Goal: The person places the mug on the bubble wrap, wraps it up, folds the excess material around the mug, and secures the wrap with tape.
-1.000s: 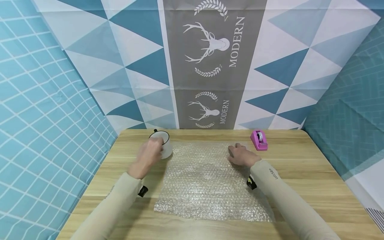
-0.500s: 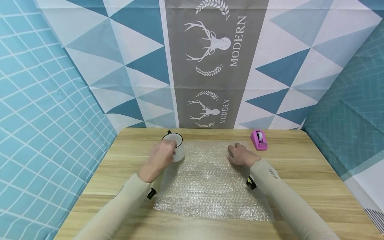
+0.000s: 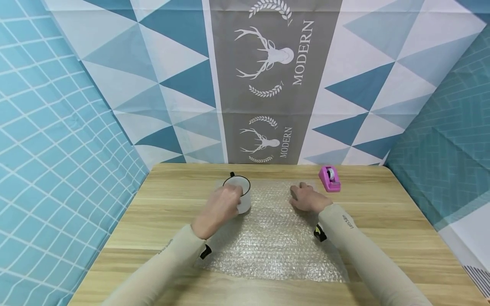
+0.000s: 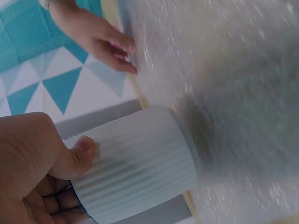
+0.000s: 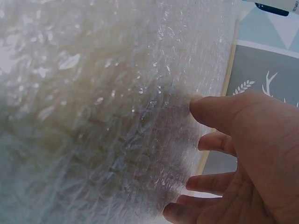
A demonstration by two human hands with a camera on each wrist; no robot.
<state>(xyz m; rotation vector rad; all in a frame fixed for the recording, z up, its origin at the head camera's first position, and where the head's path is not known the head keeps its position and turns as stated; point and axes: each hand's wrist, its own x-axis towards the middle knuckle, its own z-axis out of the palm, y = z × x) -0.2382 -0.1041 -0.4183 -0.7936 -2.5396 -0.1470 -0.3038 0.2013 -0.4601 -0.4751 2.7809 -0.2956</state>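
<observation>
A white ribbed mug (image 4: 140, 163) with a dark rim stands upright, over the upper left part of a sheet of clear bubble wrap (image 3: 275, 250). My left hand (image 3: 223, 204) grips the mug at its rim, thumb on the outer wall and fingers reaching inside. The mug's dark handle (image 3: 232, 174) points to the back. Whether its base touches the wrap cannot be told. On the upper right part of the bubble wrap, my right hand (image 3: 308, 199) rests with fingertips down. Its fingers (image 5: 212, 183) are spread and loosely bent, with nothing held.
A pink tape dispenser (image 3: 330, 178) stands at the back right, just beyond my right hand. The wooden table (image 3: 153, 212) ends at a patterned cloth wall (image 3: 264, 140) behind, with a blue checked cloth (image 3: 57, 148) at the left.
My left hand has carried the mug to the right, from the left edge of the bubble wrap to over it. My right hand stays in the same place.
</observation>
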